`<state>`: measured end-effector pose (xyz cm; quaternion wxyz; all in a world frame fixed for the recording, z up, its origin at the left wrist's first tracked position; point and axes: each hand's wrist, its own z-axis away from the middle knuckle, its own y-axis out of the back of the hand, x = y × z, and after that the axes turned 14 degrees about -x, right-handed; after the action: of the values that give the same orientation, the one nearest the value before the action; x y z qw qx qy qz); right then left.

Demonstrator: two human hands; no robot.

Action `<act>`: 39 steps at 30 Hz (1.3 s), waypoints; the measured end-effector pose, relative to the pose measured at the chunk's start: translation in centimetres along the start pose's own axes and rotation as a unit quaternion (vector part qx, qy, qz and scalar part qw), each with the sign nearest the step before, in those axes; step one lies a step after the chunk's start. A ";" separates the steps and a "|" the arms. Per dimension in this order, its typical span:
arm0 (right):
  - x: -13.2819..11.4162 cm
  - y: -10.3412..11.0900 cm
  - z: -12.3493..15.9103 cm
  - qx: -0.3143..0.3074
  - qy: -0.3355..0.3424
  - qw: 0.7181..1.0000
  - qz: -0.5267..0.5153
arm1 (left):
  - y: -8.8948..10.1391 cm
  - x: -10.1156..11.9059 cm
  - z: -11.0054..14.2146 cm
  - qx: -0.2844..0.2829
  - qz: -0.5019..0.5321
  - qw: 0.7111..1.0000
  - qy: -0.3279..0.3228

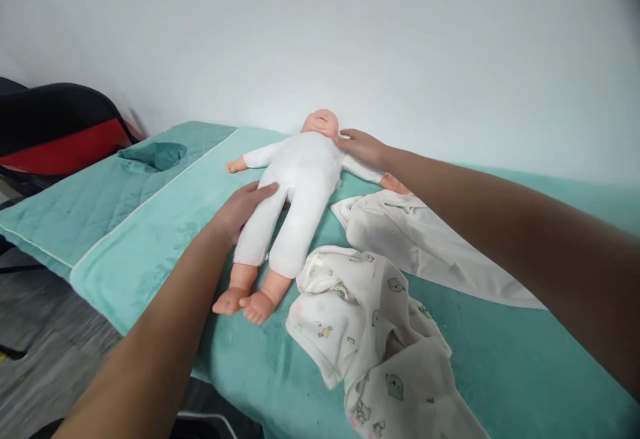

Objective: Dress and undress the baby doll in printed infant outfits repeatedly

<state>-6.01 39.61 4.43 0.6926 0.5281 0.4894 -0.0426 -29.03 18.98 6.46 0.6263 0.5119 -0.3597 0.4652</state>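
Observation:
A baby doll (pixel 300 185) in a white bodysuit lies on its back on a teal towel (pixel 150 245), head toward the wall. My left hand (pixel 240 209) lies flat against the doll's hip and thigh, fingers stretched out. My right hand (pixel 363 147) rests by the doll's neck and shoulder, fingers extended and touching it. Neither hand grips anything. A patterned white baby garment (pixel 370 319) lies crumpled right of the doll's legs. A plain white cloth (pixel 425 239) lies spread beyond it, under my right forearm.
The towel covers a padded table with a teal quilted pad (pixel 65 205) at the left end and a folded teal cloth (pixel 155 155) on it. A black and red chair (pixel 55 132) stands at the left. A white wall runs behind. Grey floor lies lower left.

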 end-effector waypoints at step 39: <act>-13.0 -4.9 46.7 0.049 -0.026 0.950 -0.307 | -24.6 8.6 24.9 0.018 -0.112 0.887 -0.448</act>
<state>14.03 -4.64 8.79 0.6318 0.3841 0.6070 -0.2913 -2.36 -4.48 12.32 0.4375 0.7138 -0.5337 0.1194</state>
